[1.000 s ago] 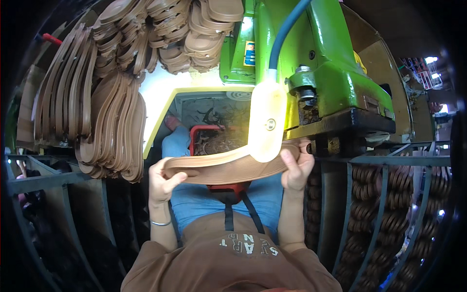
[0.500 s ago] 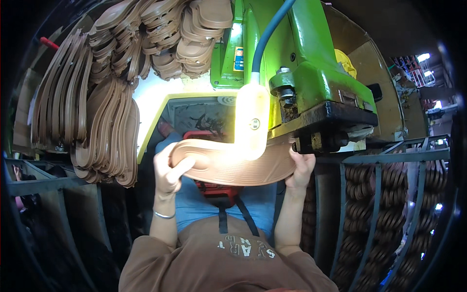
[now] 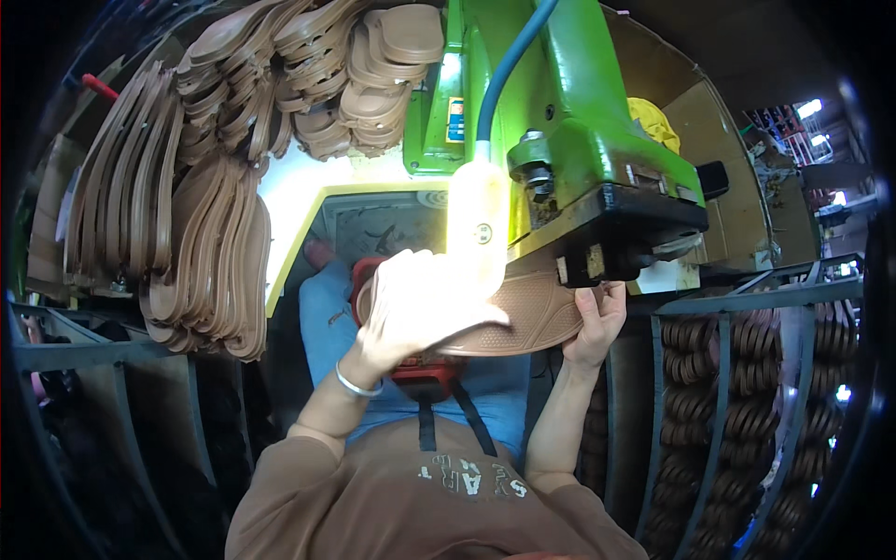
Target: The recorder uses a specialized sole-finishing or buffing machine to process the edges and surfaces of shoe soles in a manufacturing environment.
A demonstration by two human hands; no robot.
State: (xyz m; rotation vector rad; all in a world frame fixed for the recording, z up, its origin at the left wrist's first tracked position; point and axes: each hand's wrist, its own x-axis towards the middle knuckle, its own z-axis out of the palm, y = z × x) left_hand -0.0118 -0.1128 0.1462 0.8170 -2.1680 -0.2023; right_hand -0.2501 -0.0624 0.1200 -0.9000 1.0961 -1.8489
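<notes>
A brown rubber shoe sole (image 3: 534,315) with a fine tread pattern lies flat under the black head (image 3: 623,245) of a green machine (image 3: 569,121). My left hand (image 3: 415,306), a thin bangle on its wrist, rests over the sole's left half with fingers spread across it. At the sole's right end my right hand (image 3: 597,319) grips the edge, just below the machine's head. A bright lamp (image 3: 478,229) on a blue hose hangs right above the sole and glares over my left hand.
Several brown soles (image 3: 201,233) hang in rows at the left and in stacks (image 3: 359,65) at the top. Dark metal racks (image 3: 737,373) with more dark soles stand at the right. A red part (image 3: 425,378) sits under the sole.
The sole has turned from edge-on to flat, tread side showing, and slid right under the machine head. My left hand moved from its left end onto its top.
</notes>
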